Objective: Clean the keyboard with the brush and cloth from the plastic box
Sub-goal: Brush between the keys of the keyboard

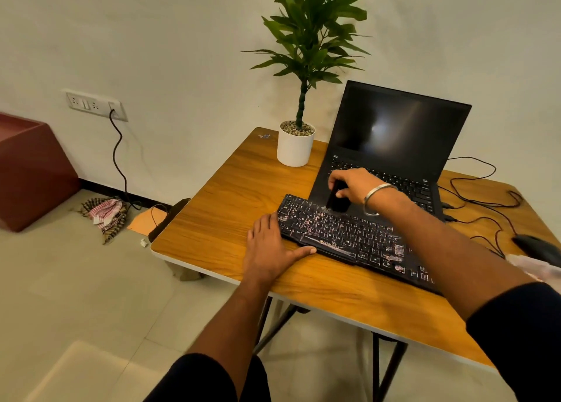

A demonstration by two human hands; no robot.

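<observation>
A black keyboard smeared with pale dust lies on the wooden table, in front of an open laptop. My right hand grips a black brush whose bristles rest on the keyboard's far top rows. My left hand lies flat on the table, fingers apart, with its thumb along the keyboard's near left edge and holding nothing. A clear plastic box peeks in at the right edge, partly cut off. No cloth from it can be made out.
An open black laptop stands behind the keyboard, with a white potted plant to its left. A black mouse and tangled cables lie at the right. On the floor at left are a checked cloth and a red block.
</observation>
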